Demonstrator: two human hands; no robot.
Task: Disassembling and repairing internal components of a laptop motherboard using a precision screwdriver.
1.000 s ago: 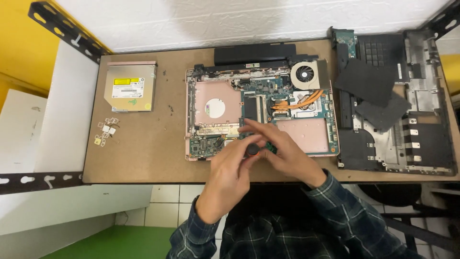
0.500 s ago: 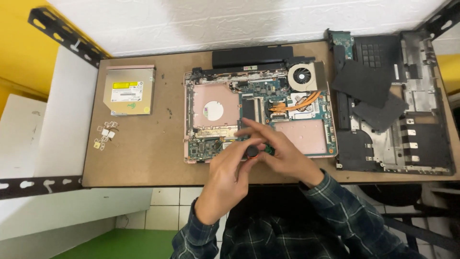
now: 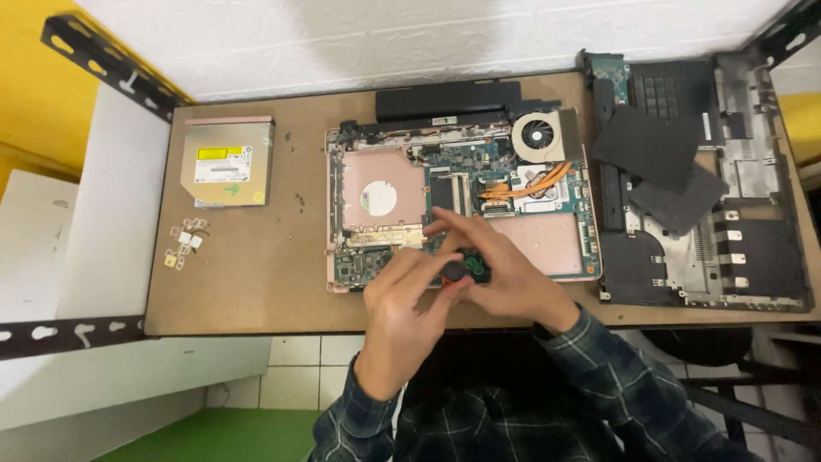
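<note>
Head view, single entry. Left hand (image 3: 409, 295) and right hand (image 3: 505, 274) met over the front edge of an opened laptop base (image 3: 462, 205), both closed on a small dark tool with a round black cap (image 3: 457, 269); the left fingers curled about the cap from the near-left side, the right fingers spread over it from the right, index extended toward the board. The tool stood end-on to the camera, so its long axis ran roughly straight down onto the board; its tip was hidden and the point of contact could not be told. Both hands were equally close to it. Exposed on the base: a pink shielded panel with a round white sticker (image 3: 379, 198), copper heat pipes, a round fan (image 3: 539, 135) at the rear right. A long black battery bar (image 3: 449, 100) lay just behind. On the brown table (image 3: 239, 291), well left, a silver optical drive (image 3: 227, 161) bore a yellow rectangular label over a white one; near it, a cluster of small pale parts (image 3: 186, 244). At right lay the black bottom cover (image 3: 710, 188).
</note>
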